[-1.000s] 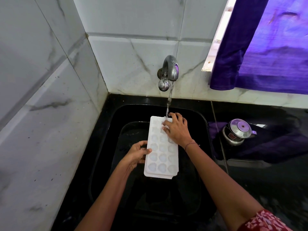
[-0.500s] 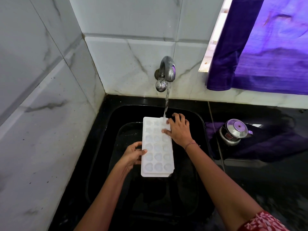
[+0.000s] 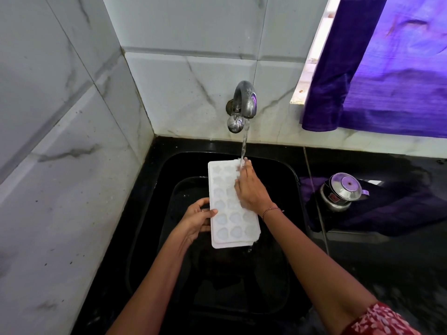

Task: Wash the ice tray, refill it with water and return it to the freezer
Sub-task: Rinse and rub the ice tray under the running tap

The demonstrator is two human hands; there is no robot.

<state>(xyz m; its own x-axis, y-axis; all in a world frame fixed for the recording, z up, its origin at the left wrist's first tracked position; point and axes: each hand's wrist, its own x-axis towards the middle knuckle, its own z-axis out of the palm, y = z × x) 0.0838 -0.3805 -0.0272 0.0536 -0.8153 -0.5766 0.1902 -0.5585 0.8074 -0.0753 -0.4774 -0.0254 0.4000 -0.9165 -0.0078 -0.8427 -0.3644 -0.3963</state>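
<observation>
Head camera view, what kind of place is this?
Most likely a home kitchen: a black sink under a running wall tap, marble-look wall tiles, and a steel pot beside the sink.

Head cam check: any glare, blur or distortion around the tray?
Head view: window strip beside the curtain is blown out; wide-angle lens skews the wall tiles; black sink is nearly featureless; ice tray, left hand and right hand are sharp; only the water stream smears.
</observation>
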